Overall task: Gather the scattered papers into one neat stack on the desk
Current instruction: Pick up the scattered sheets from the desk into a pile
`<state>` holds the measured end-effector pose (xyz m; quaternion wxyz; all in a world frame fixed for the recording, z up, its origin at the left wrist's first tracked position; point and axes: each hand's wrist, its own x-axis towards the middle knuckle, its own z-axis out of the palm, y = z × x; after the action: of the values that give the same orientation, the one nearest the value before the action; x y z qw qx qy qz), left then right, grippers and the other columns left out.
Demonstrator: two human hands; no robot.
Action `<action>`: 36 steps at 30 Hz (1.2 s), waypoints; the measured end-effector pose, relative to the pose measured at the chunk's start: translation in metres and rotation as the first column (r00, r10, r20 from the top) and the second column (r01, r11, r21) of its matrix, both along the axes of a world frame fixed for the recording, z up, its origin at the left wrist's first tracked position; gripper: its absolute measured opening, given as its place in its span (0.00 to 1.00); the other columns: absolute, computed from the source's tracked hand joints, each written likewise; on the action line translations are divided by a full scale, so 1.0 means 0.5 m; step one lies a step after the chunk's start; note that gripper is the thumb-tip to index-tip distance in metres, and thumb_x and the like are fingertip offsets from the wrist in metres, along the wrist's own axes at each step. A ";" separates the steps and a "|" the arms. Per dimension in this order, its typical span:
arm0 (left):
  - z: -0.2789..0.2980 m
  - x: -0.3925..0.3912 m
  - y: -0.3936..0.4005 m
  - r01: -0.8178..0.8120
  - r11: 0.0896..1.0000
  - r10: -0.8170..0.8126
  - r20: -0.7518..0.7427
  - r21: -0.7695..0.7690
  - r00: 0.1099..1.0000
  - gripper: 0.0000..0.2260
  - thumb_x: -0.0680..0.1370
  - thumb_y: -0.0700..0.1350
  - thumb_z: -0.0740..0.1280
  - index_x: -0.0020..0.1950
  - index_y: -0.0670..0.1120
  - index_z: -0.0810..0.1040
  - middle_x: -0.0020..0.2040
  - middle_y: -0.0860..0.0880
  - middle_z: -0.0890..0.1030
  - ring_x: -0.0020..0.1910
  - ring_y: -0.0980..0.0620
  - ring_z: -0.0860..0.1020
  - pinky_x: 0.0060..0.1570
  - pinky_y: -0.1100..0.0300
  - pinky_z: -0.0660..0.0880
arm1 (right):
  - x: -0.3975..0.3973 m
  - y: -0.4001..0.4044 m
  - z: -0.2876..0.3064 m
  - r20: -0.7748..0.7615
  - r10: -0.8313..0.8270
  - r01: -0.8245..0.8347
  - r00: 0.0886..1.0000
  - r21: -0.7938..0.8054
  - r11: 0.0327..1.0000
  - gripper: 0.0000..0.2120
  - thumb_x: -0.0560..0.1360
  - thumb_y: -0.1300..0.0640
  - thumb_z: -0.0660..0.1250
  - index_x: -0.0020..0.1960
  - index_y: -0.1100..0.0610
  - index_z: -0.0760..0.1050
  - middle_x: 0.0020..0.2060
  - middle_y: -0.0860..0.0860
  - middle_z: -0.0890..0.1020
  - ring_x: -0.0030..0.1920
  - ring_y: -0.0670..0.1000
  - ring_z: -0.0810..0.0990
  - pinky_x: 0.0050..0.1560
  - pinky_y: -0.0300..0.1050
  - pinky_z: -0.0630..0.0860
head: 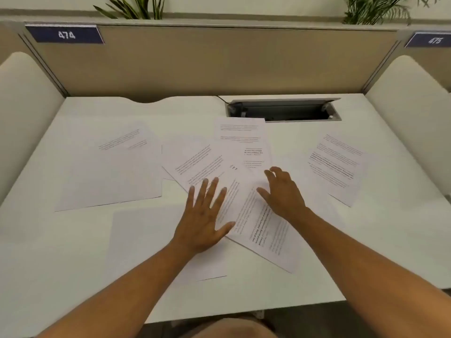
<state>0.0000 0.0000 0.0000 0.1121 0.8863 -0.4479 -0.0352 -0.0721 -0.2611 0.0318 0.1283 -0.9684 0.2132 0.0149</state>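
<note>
From the head view, a white desk (317, 240) carries thin printed papers, still scattered. A loose overlapping fan (234, 172) lies in the middle, a large sheet (109, 172) sits apart at the left, another (335, 167) lies well apart at the right, and a nearly blank one (146, 240) rests near the front edge, partly under the left forearm.

The left hand (203, 223) lies flat, palm down, fingers spread and straight, pressing on the near left part of the fan; it grips nothing. It is likely placed there to pin the sheets so they do not slide on the smooth top. The right hand (283, 193) is above the fan's right side with fingers curled and parted, released, closed on nothing; whether the fingertips touch the paper cannot be told. Its clawed shape suits raking a sheet inward.

The papers are flat, limp rectangles with fine lines of dark print, lying at differing angles. The desk is matte and smooth, with a grey metal cable slot (283, 109) at the far side, below a beige fabric-like partition (219, 59). No stack is formed yet.
</note>
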 end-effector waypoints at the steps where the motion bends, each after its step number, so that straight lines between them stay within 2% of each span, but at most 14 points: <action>1: -0.010 -0.009 -0.003 0.066 0.997 -0.065 -0.020 0.049 0.998 0.41 0.84 0.72 0.52 0.91 0.50 0.54 0.92 0.42 0.47 0.90 0.37 0.46 0.84 0.27 0.52 | 0.000 -0.015 -0.004 -0.045 -0.017 0.018 0.999 0.026 0.999 0.35 0.82 0.42 0.68 0.81 0.59 0.63 0.79 0.59 0.68 0.76 0.61 0.70 0.72 0.57 0.72; 6: -0.065 -0.042 -0.013 0.213 0.957 -0.199 -0.088 0.197 0.976 0.39 0.83 0.75 0.48 0.90 0.61 0.45 0.91 0.51 0.37 0.88 0.43 0.32 0.87 0.34 0.38 | -0.007 -0.070 -0.008 -0.218 -0.090 0.133 0.972 0.193 0.972 0.44 0.73 0.44 0.79 0.81 0.56 0.64 0.75 0.57 0.71 0.75 0.60 0.71 0.74 0.59 0.69; 10: -0.077 -0.052 -0.014 0.226 0.930 -0.191 -0.142 0.290 0.971 0.41 0.81 0.77 0.46 0.90 0.61 0.41 0.91 0.53 0.35 0.88 0.44 0.31 0.86 0.35 0.37 | 0.009 -0.102 -0.013 -0.225 -0.106 0.172 0.968 0.295 0.940 0.44 0.68 0.48 0.84 0.78 0.54 0.69 0.65 0.53 0.78 0.68 0.56 0.76 0.72 0.58 0.70; 14: -0.082 -0.052 -0.012 0.227 0.938 -0.192 -0.150 0.262 0.970 0.41 0.81 0.78 0.45 0.90 0.61 0.42 0.91 0.54 0.36 0.89 0.44 0.33 0.86 0.36 0.34 | 0.020 -0.123 -0.021 -0.242 -0.092 0.179 0.966 0.368 0.913 0.38 0.66 0.52 0.86 0.71 0.53 0.74 0.53 0.49 0.79 0.59 0.53 0.79 0.68 0.55 0.73; 18: -0.079 -0.052 -0.010 0.217 0.948 -0.193 -0.123 0.233 0.973 0.39 0.82 0.76 0.47 0.90 0.62 0.43 0.91 0.53 0.38 0.89 0.44 0.35 0.86 0.35 0.36 | 0.018 -0.135 -0.005 -0.247 -0.010 0.132 0.969 0.482 0.866 0.24 0.68 0.55 0.85 0.60 0.58 0.81 0.48 0.52 0.81 0.51 0.55 0.80 0.49 0.46 0.76; 21: -0.057 -0.069 -0.019 0.081 0.995 -0.075 -0.096 0.059 0.993 0.38 0.84 0.72 0.51 0.91 0.57 0.50 0.92 0.50 0.43 0.90 0.43 0.39 0.87 0.32 0.42 | -0.005 -0.144 0.019 -0.168 0.011 0.091 0.986 0.586 0.806 0.12 0.75 0.57 0.79 0.54 0.62 0.84 0.49 0.60 0.87 0.51 0.62 0.86 0.55 0.59 0.83; 23: -0.035 -0.089 -0.034 -0.181 0.970 0.147 -0.203 -0.161 0.968 0.39 0.84 0.70 0.57 0.91 0.53 0.55 0.92 0.48 0.48 0.91 0.45 0.45 0.88 0.35 0.46 | -0.038 -0.157 0.031 -0.052 -0.077 0.091 0.996 0.720 0.688 0.08 0.77 0.59 0.77 0.54 0.61 0.85 0.51 0.60 0.88 0.50 0.61 0.89 0.57 0.63 0.83; 24: -0.019 -0.098 -0.044 -0.345 0.907 0.261 -0.321 -0.242 0.910 0.41 0.83 0.70 0.61 0.90 0.52 0.55 0.92 0.48 0.50 0.90 0.46 0.48 0.87 0.39 0.49 | -0.060 -0.160 0.035 -0.007 -0.138 0.089 0.990 0.793 0.603 0.08 0.77 0.59 0.77 0.55 0.60 0.85 0.51 0.58 0.89 0.51 0.62 0.89 0.56 0.63 0.84; 26: 0.017 -0.111 -0.067 -0.636 0.719 0.353 -0.640 -0.281 0.682 0.47 0.77 0.70 0.70 0.90 0.54 0.55 0.91 0.52 0.56 0.86 0.51 0.59 0.81 0.45 0.62 | -0.104 -0.156 0.037 0.035 -0.265 0.080 0.964 0.907 0.414 0.10 0.78 0.60 0.76 0.59 0.60 0.84 0.54 0.57 0.90 0.54 0.63 0.89 0.58 0.63 0.85; 28: 0.048 -0.113 -0.090 -0.796 0.576 0.237 -0.893 -0.188 0.382 0.48 0.75 0.64 0.76 0.89 0.55 0.57 0.82 0.55 0.69 0.79 0.51 0.71 0.74 0.48 0.71 | -0.140 -0.142 0.029 0.037 -0.370 0.069 0.928 0.961 0.268 0.14 0.78 0.60 0.76 0.63 0.59 0.83 0.57 0.56 0.89 0.56 0.62 0.89 0.60 0.63 0.84; 30: 0.058 -0.106 -0.103 -0.833 0.548 0.037 -0.992 -0.079 0.118 0.36 0.79 0.53 0.78 0.85 0.53 0.68 0.76 0.54 0.80 0.74 0.46 0.81 0.66 0.50 0.81 | -0.161 -0.123 0.017 0.034 -0.447 0.055 0.894 0.981 0.184 0.15 0.79 0.60 0.75 0.65 0.59 0.82 0.58 0.55 0.89 0.57 0.60 0.89 0.61 0.60 0.84; 31: 0.060 -0.103 -0.107 -0.817 0.573 -0.030 -0.997 -0.070 0.064 0.29 0.81 0.48 0.77 0.81 0.53 0.75 0.73 0.52 0.85 0.70 0.44 0.85 0.60 0.51 0.84 | -0.169 -0.113 0.011 0.032 -0.473 0.049 0.880 0.986 0.159 0.15 0.79 0.61 0.75 0.66 0.59 0.81 0.58 0.55 0.89 0.58 0.59 0.89 0.61 0.59 0.84; 33: 0.055 -0.105 -0.109 -0.775 0.625 -0.076 -0.995 -0.094 0.060 0.21 0.83 0.41 0.75 0.75 0.52 0.81 0.68 0.49 0.89 0.65 0.44 0.88 0.55 0.50 0.88 | -0.181 -0.099 0.002 0.017 -0.494 0.051 0.869 0.991 0.124 0.15 0.80 0.60 0.74 0.66 0.59 0.81 0.58 0.55 0.89 0.58 0.59 0.89 0.61 0.59 0.84; 36: 0.037 -0.109 -0.114 -0.772 0.627 -0.086 -0.994 -0.105 0.066 0.19 0.84 0.36 0.72 0.74 0.49 0.82 0.68 0.46 0.89 0.66 0.42 0.88 0.60 0.43 0.86 | -0.189 -0.103 0.000 0.010 -0.478 0.068 0.878 0.987 0.145 0.11 0.80 0.57 0.74 0.62 0.56 0.83 0.56 0.52 0.90 0.57 0.57 0.89 0.57 0.54 0.85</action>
<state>-0.0545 -0.0570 0.0183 0.6657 0.6308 0.0048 -0.3987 -0.1667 -0.3124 0.0319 0.7398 -0.5980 0.3061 -0.0371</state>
